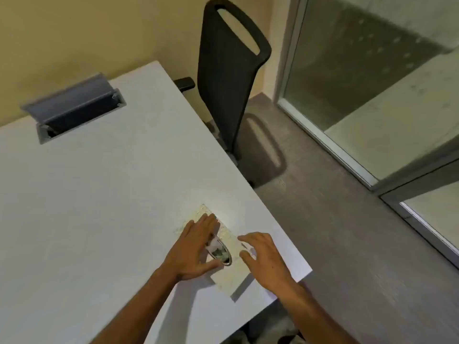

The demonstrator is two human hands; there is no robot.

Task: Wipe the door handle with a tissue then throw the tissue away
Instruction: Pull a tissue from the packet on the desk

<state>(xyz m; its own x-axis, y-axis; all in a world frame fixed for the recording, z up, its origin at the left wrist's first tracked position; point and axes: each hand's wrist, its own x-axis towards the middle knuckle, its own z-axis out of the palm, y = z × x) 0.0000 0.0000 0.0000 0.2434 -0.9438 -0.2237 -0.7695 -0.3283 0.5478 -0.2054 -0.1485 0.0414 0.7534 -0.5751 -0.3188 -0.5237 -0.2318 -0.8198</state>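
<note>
hands on tissue box

Matt white table; glossy patterned tissue box.

I counted my hands: 2, left and right | tissue box: 1 | white table: 1 | black chair: 1 | open cable hatch: 1 | glass panels: 2
</note>
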